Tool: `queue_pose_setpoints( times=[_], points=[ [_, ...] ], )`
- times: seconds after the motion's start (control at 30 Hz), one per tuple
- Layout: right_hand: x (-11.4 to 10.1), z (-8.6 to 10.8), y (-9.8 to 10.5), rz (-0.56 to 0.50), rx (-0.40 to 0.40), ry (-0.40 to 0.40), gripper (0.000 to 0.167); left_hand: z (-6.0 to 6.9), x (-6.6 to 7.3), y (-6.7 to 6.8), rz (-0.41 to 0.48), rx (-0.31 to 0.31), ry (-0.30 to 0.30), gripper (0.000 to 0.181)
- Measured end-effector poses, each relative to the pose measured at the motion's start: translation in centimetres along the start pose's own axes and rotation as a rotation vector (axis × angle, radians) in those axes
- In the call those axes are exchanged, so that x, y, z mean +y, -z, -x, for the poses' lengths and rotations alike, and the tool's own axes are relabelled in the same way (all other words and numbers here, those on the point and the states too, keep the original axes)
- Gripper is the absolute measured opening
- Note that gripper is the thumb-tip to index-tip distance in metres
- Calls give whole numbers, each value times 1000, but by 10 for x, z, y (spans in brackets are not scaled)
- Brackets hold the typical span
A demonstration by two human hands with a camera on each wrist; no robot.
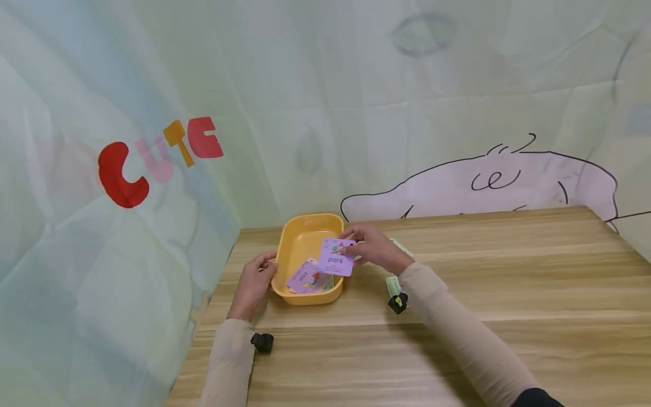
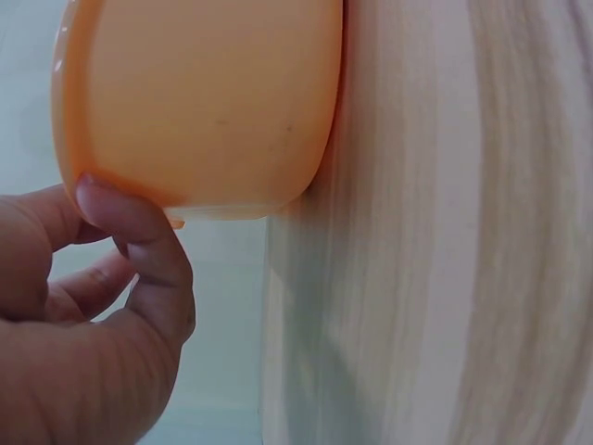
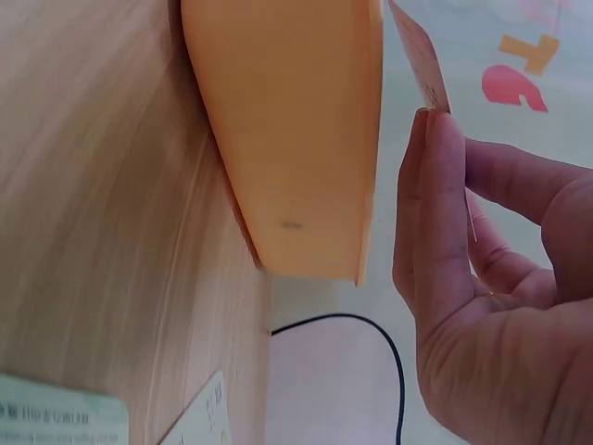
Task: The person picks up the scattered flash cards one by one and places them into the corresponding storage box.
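A yellow plastic bin (image 1: 310, 223) stands on the wooden table near its far left edge. My left hand (image 1: 252, 284) pinches the bin's left side at the rim; in the left wrist view the thumb (image 2: 130, 222) presses against the bin wall (image 2: 213, 102). Over the bin's right side, my right hand (image 1: 375, 247) holds a purple card (image 1: 335, 264) reading "park" between thumb and fingers. From the right wrist, that card (image 3: 424, 57) appears nearly edge-on. Inside the bin lie more cards, the top purple one (image 1: 304, 277) reading "zoo"; those beneath are mostly hidden.
Pale green cards (image 1: 393, 285) lie on the table (image 1: 498, 282) right of the bin, partly hidden by my right forearm; the right wrist view also shows a green card (image 3: 60, 413). A printed cloth backdrop (image 1: 285, 141) borders the table behind and on the left.
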State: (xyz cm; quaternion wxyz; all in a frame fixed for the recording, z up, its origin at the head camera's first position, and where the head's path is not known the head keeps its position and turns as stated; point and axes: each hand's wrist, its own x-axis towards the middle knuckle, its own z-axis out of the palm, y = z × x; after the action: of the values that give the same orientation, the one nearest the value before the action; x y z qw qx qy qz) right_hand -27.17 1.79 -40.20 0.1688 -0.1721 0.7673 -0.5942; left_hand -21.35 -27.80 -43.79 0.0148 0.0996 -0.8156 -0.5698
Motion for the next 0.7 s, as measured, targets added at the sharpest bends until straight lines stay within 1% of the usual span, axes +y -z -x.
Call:
queue_pose_setpoints(
  times=[0.1, 0.3, 0.43, 0.6, 0.7],
  points=[
    [-2, -2, -6, 1, -8, -5, 28, 0, -1, 1, 11, -4, -14, 37],
    [0, -5, -15, 12, -18, 5, 26, 0, -1, 1, -3, -1, -3, 37],
    [0, -7, -19, 30, -4, 18, 26, 0, -1, 0, -11, 1, 8, 37],
    [-4, -9, -24, 51, 11, 9, 24, 0, 2, 1, -16, 5, 20, 37],
    [-4, -9, -28, 70, 26, 9, 23, 0, 2, 1, -15, 3, 17, 37]
  ],
)
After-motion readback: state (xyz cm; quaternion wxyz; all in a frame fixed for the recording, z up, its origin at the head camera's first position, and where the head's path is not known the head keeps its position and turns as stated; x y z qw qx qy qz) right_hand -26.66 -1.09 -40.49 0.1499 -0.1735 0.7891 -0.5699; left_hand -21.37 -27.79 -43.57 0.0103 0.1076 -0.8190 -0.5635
